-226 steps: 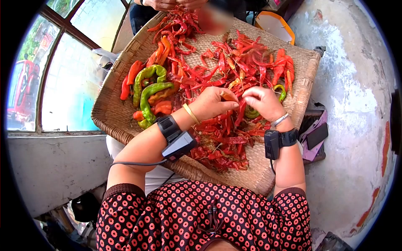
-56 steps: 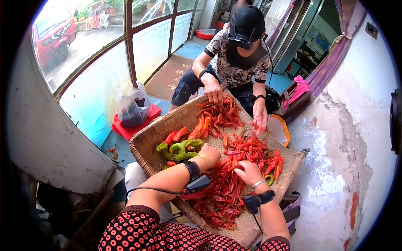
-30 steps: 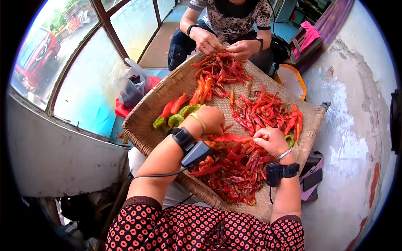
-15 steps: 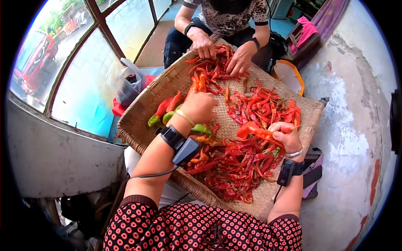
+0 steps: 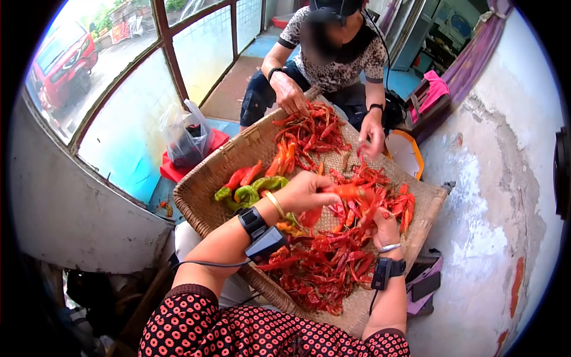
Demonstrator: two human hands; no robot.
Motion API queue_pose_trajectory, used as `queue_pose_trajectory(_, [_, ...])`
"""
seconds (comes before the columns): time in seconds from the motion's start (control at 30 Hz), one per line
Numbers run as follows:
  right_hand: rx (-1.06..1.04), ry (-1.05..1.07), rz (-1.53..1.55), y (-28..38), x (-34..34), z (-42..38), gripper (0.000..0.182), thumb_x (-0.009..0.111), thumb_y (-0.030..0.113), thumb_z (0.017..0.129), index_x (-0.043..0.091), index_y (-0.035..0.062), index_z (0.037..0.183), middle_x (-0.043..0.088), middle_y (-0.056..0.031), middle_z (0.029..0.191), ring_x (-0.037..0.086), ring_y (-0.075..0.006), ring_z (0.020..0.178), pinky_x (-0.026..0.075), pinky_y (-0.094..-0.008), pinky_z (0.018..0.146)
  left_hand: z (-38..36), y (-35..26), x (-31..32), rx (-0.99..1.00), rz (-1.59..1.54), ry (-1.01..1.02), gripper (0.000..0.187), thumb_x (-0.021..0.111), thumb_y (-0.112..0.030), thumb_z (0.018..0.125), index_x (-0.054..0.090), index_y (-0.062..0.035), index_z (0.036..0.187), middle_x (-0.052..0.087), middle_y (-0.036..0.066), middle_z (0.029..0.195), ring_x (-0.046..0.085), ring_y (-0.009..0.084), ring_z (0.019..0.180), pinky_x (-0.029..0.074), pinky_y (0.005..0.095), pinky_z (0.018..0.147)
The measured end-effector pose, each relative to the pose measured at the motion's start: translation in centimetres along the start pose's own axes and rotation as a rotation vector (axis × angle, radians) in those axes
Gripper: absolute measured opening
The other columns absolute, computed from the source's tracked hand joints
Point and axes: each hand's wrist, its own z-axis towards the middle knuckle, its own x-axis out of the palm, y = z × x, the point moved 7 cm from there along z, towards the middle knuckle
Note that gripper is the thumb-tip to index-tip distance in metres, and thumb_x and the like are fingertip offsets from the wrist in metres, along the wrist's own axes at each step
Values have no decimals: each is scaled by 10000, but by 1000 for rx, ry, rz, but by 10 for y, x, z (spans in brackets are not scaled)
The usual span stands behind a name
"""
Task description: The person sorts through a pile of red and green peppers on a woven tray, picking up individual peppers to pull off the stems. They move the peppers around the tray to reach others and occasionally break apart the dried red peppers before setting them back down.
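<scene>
My left hand [image 5: 306,193] reaches over the middle of a shallow woven basket [image 5: 205,172], its fingers closed at the near end of a large, glossy red chili pepper [image 5: 352,191]. My right hand [image 5: 385,229] is curled at the right side, around red peppers blurred by motion; the large pepper stretches toward it. Below both hands lies a heap of wrinkled dried red chilies [image 5: 324,262]. Green peppers [image 5: 262,185] and plump orange-red peppers [image 5: 283,159] rest on the left side, partly behind my left wrist.
Across the basket sits another person [image 5: 339,65], one hand [image 5: 291,98] on a far chili pile [image 5: 318,128], the other [image 5: 372,134] raised at the right. A plastic bag [image 5: 187,137] stands left beside the window. A rough wall [image 5: 476,208] rises on the right.
My left hand has moved right, from the orange-red peppers to the large red pepper. My right hand has shifted slightly left and down. The other person's right-side hand has lifted off the pile.
</scene>
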Motion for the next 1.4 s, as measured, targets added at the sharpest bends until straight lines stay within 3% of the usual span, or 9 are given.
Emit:
queue_pose_trajectory(0.23, [82, 231, -459, -13, 36, -6, 210, 605, 120, 799, 599, 38, 992, 618, -14, 799, 573, -82, 688, 464, -204, 551, -15, 8, -86, -120, 536, -298, 196, 605, -253, 751, 608, -57, 764, 586, 134, 641, 577, 313, 623, 459, 387, 588])
queue_pose_trajectory(0.43, [41, 376, -432, -20, 49, -6, 285, 534, -9, 767, 567, 15, 1049, 592, -45, 936, 559, -119, 865, 488, -249, 713, -34, 43, -111, -239, 816, -180, 237, 621, -282, 720, 602, -47, 746, 591, 162, 694, 578, 340, 707, 458, 423, 634])
queue_pose_trajectory(0.57, [42, 266, -349, -12, 50, -9, 282, 547, 14, 786, 549, 8, 1068, 584, -37, 897, 574, -116, 754, 490, -242, 656, -34, 28, -118, -298, 1071, -501, 190, 603, -253, 720, 596, -64, 718, 623, 117, 744, 600, 290, 734, 481, 408, 652])
queue_pose_trajectory(0.63, [31, 179, -321, -9, 49, -9, 283, 553, 26, 793, 543, 4, 1075, 582, -33, 877, 574, -108, 707, 485, -234, 628, -19, 8, -100, -95, 884, -545, 177, 600, -239, 735, 613, -65, 770, 625, 114, 775, 599, 291, 723, 485, 392, 654])
queue_pose_trajectory(0.77, [-65, 289, -653, -7, 63, -15, 282, 615, 107, 771, 574, 9, 1032, 627, -70, 836, 610, -158, 722, 475, -264, 640, 2, 18, 4, 87, 225, -100, 260, 620, -250, 800, 619, -34, 945, 634, 140, 834, 619, 245, 758, 482, 316, 669])
queue_pose_trajectory(0.83, [-331, 314, -977, -1, 72, -18, 298, 649, 181, 744, 592, 28, 994, 639, -132, 849, 622, -223, 751, 476, -298, 669, -3, 14, 40, 59, 256, 91, 300, 623, -254, 804, 596, -38, 1011, 637, 141, 848, 623, 223, 758, 479, 308, 668])
queue_pose_trajectory(0.93, [-235, 326, -1011, -4, 75, -19, 284, 658, 207, 730, 608, 32, 948, 627, -173, 821, 623, -264, 786, 473, -328, 678, -8, 20, 70, -69, 236, 348, 383, 650, -263, 783, 556, -44, 1082, 642, 134, 846, 628, 226, 752, 482, 318, 668])
queue_pose_trajectory(1.2, [-245, 304, -1015, 5, 63, -16, 355, 639, 237, 733, 583, -13, 979, 626, -178, 860, 609, -252, 817, 462, -337, 726, -3, 10, 72, 5, 288, 178, 334, 654, -218, 777, 597, -66, 1070, 647, 128, 804, 636, 244, 734, 487, 321, 659])
queue_pose_trajectory(1.4, [-312, 97, -908, 16, 20, -7, 444, 653, 351, 731, 587, 22, 1022, 615, -148, 831, 602, -255, 769, 469, -336, 693, 10, 32, 28, -241, -171, -143, 168, 555, -154, 863, 641, -17, 906, 614, 1, 735, 553, 57, 649, 471, 228, 584])
